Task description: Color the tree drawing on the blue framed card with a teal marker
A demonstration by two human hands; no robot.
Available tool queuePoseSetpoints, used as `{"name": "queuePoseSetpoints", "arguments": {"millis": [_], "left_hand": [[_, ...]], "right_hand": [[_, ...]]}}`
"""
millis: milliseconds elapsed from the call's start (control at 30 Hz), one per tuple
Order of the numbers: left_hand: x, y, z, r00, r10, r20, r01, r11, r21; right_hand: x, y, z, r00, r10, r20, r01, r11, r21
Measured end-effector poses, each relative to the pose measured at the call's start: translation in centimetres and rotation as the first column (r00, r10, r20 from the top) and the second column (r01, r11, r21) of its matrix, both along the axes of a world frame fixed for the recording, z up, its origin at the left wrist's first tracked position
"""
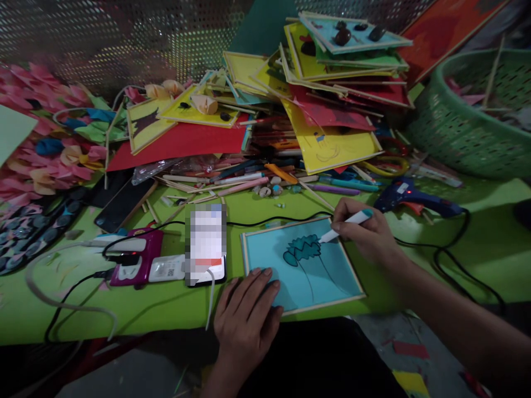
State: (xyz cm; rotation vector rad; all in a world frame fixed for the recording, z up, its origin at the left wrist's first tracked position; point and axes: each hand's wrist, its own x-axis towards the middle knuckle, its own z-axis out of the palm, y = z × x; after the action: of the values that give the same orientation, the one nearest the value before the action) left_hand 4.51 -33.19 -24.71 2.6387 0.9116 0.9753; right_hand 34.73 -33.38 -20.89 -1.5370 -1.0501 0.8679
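Note:
A light blue card [327,279] with a wooden stick frame lies on the green table [489,243] in front of me. A teal flower shape with stems is drawn on it. My right hand [369,235] grips a white marker with a teal cap [346,224], its tip touching the drawing. My left hand [249,315] lies flat with fingers stretched out on the card's lower left corner and the table edge, holding nothing.
A blue glue gun [415,200] with a black cord lies right of the card. Behind it sit a pile of framed coloured cards [332,83], loose sticks and pens [249,177], a green basket [468,116], paper flowers [45,143], and a phone [206,246] beside a pink power strip [133,264].

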Motion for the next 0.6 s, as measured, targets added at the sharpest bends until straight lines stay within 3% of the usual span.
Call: {"name": "queuePoseSetpoints", "arguments": {"millis": [600], "left_hand": [[-0.01,0.09,0.15,1.0,-0.002,-0.014,0.002,1.0,0.0]], "right_hand": [[0.0,-0.03,0.1,1.0,0.011,0.018,-0.01,0.999,-0.032]]}}
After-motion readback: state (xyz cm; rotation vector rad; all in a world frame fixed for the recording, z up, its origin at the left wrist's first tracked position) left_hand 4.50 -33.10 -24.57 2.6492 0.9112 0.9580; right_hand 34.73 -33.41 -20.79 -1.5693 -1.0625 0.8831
